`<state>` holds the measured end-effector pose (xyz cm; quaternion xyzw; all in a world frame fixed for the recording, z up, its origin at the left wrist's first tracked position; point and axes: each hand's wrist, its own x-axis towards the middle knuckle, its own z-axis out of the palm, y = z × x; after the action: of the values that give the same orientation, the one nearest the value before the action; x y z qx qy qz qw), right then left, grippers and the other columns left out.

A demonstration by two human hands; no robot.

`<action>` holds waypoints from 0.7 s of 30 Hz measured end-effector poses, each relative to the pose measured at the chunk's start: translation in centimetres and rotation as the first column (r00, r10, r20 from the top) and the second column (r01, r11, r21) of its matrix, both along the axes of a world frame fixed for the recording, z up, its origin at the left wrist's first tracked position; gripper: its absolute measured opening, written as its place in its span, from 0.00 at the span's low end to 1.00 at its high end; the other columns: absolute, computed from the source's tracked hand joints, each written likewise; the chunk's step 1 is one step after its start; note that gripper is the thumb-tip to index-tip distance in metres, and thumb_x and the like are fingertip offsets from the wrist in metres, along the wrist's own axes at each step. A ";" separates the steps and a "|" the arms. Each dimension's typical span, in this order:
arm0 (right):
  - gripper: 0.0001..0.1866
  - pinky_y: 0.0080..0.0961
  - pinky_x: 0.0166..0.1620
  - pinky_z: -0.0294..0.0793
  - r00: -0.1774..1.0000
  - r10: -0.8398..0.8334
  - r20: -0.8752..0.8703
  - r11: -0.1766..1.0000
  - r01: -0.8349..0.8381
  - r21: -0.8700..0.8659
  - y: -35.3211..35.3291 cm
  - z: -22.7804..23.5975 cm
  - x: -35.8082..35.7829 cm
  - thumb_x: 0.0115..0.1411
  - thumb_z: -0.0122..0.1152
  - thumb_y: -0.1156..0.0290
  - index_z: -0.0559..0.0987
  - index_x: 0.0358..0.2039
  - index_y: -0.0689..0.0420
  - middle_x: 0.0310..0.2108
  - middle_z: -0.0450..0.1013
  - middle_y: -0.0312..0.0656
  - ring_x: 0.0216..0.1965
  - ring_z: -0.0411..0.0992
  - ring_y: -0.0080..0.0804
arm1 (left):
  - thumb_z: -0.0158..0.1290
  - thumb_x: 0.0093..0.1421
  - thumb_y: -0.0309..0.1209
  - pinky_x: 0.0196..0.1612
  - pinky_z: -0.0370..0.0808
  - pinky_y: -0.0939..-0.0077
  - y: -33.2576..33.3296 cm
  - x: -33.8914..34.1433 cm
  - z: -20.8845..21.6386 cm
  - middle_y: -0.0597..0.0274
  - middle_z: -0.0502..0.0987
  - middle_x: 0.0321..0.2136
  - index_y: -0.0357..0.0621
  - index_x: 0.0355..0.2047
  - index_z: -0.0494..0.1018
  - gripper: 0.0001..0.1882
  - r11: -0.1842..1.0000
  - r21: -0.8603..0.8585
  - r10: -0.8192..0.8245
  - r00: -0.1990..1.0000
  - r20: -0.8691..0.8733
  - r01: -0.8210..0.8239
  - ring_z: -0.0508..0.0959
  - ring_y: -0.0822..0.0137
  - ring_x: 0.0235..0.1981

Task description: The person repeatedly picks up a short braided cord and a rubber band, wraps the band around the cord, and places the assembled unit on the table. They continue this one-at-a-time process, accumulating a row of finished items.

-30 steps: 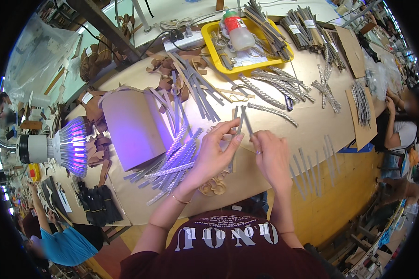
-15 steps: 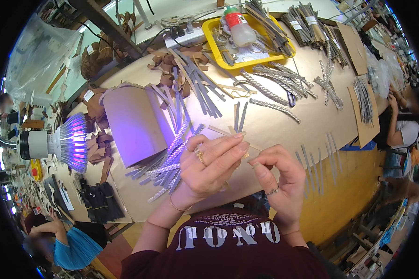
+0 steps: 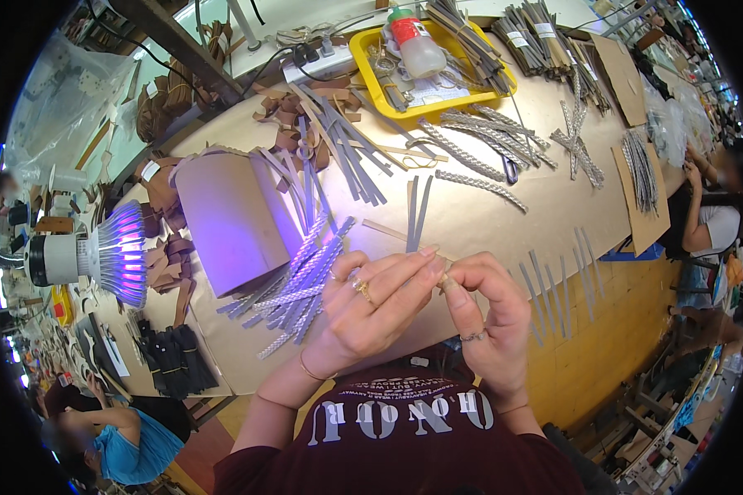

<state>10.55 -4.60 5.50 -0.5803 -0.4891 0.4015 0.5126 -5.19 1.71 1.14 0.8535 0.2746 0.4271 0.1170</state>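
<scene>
My left hand [image 3: 380, 304] is closed, its fingertips pinching several narrow leather-like strips [image 3: 418, 216]. Grey and tan ends of these strips stick up beyond the fingers, toward the far side of the table. Thumb and forefinger of my right hand [image 3: 494, 318] pinch at the left fingertips, where a small pale bit of the strips shows; the fingers hide most of it. Both hands are raised over the table's near edge. To the left of my left hand lies a pile of braided and flat grey strips [image 3: 305, 285], partly in violet light.
A lamp [image 3: 115, 256] glows violet at the left beside a curved brown board [image 3: 231, 223]. A yellow tray [image 3: 425, 109] holds a bottle [image 3: 417, 49]. Braided strips [image 3: 479, 188] lie right of centre, and separate grey strips [image 3: 545, 289] lie along the right edge. Other people sit on both sides.
My right hand has come in closer, so its pinching fingers now meet my left fingertips. The strips in my left hand have turned slightly more upright. The whole view has shifted a little.
</scene>
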 end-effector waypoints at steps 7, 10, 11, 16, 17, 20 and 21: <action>0.05 0.29 0.39 0.67 0.975 -0.011 0.223 0.999 0.001 0.043 0.1 -0.8 0.5 0.60 0.60 0.78 0.78 0.37 0.61 0.34 0.74 0.42 0.32 0.70 0.35 | 0.64 0.51 0.23 0.35 0.72 0.75 0.6 0.6 0.1 0.62 0.82 0.42 0.40 0.46 0.78 0.20 0.999 0.000 -0.034 0.999 0.008 0.034 0.81 0.69 0.35; 0.04 0.29 0.38 0.66 0.961 -0.021 0.277 0.998 0.006 0.055 0.1 -1.1 0.4 0.60 0.61 0.78 0.78 0.37 0.60 0.34 0.74 0.41 0.31 0.68 0.35 | 0.62 0.53 0.22 0.33 0.74 0.75 0.6 0.6 0.4 0.60 0.82 0.38 0.39 0.42 0.79 0.15 0.978 -0.187 -0.077 0.993 0.095 0.093 0.81 0.65 0.32; 0.04 0.29 0.37 0.65 0.956 -0.026 0.293 0.998 0.006 0.069 0.2 -1.2 0.3 0.59 0.61 0.78 0.79 0.36 0.59 0.34 0.74 0.40 0.30 0.68 0.35 | 0.61 0.54 0.22 0.33 0.74 0.75 0.6 0.5 0.5 0.58 0.82 0.37 0.39 0.41 0.79 0.13 0.954 -0.280 -0.074 0.987 0.143 0.112 0.81 0.64 0.32; 0.04 0.29 0.38 0.65 0.954 0.006 0.299 0.993 -0.040 0.110 0.7 -1.7 -0.1 0.59 0.61 0.77 0.78 0.35 0.58 0.33 0.75 0.40 0.32 0.70 0.35 | 0.56 0.61 0.24 0.31 0.74 0.78 0.2 0.4 0.5 0.55 0.82 0.31 0.38 0.37 0.81 0.06 0.858 -0.500 0.021 0.966 0.258 0.115 0.79 0.68 0.28; 0.04 0.29 0.38 0.65 0.950 0.031 0.310 0.992 -0.066 0.105 0.7 -1.7 0.1 0.59 0.62 0.76 0.78 0.35 0.58 0.33 0.74 0.40 0.32 0.70 0.35 | 0.56 0.62 0.25 0.31 0.73 0.79 0.2 0.3 0.5 0.56 0.82 0.31 0.37 0.37 0.81 0.06 0.756 -0.637 0.070 0.950 0.306 0.150 0.77 0.70 0.27; 0.05 0.24 0.37 0.70 0.890 0.214 0.403 0.928 -0.314 0.199 0.6 -1.5 1.7 0.58 0.64 0.76 0.78 0.33 0.62 0.30 0.74 0.42 0.32 0.71 0.31 | 0.54 0.65 0.29 0.30 0.70 0.82 0.5 -0.4 0.2 0.62 0.82 0.30 0.37 0.37 0.81 0.09 0.403 -0.861 0.256 0.865 0.431 0.310 0.71 0.78 0.24; 0.07 0.25 0.38 0.70 0.898 0.200 0.392 0.936 -0.293 0.193 0.5 -1.4 2.2 0.56 0.66 0.74 0.79 0.34 0.62 0.32 0.74 0.42 0.33 0.72 0.32 | 0.53 0.66 0.30 0.30 0.69 0.83 1.0 -0.7 0.0 0.63 0.81 0.29 0.36 0.37 0.81 0.10 0.318 -0.866 0.326 0.814 0.481 0.385 0.69 0.79 0.23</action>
<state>12.73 -4.15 4.11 -0.5092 -0.6923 0.2841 0.4250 -5.87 2.70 1.13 0.4493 0.4035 0.4190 0.6780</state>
